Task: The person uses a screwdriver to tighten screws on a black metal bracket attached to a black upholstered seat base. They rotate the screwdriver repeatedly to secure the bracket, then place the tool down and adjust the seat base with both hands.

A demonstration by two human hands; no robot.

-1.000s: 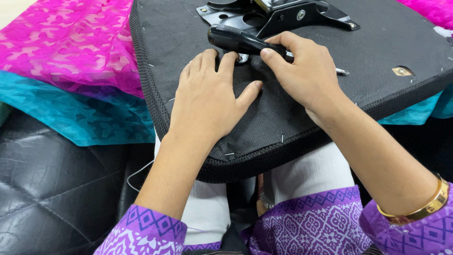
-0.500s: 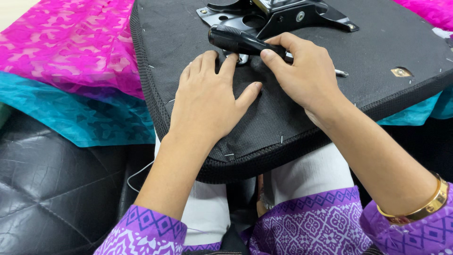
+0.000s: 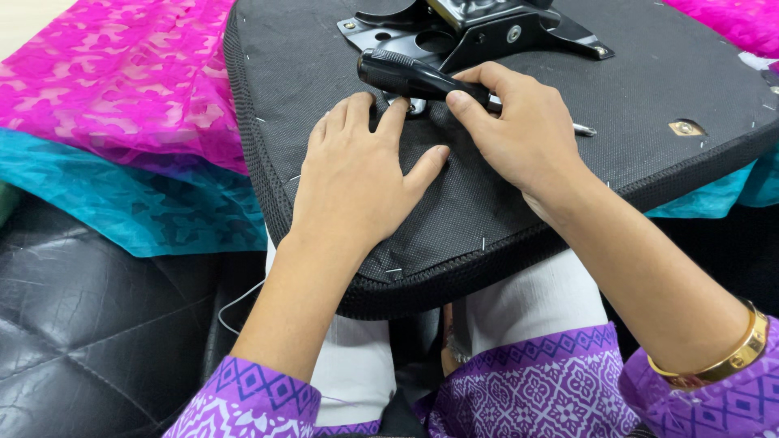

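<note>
Head view: your right hand grips the screwdriver with the fingers curled over the shaft end of its handle and the thumb pressed in from the near side. The black ribbed handle projects to the left beyond the fingers; the metal tip emerges on the right side of the hand. The long axis of the tool runs from upper left to lower right, lying almost flat and close above the seat underside.

Your left hand rests palm-down on the black fabric, fingers narrowly spread and holding nothing. Its fingertips lie just beside and below the handle, near a screw head.

The seat underside is an upturned black chair cushion lying across your lap, edged with stitched piping and dotted with staples. A black metal mounting plate is bolted on just beyond the screwdriver. Pink and teal fabric lies to the left, above a black quilted cushion
</note>
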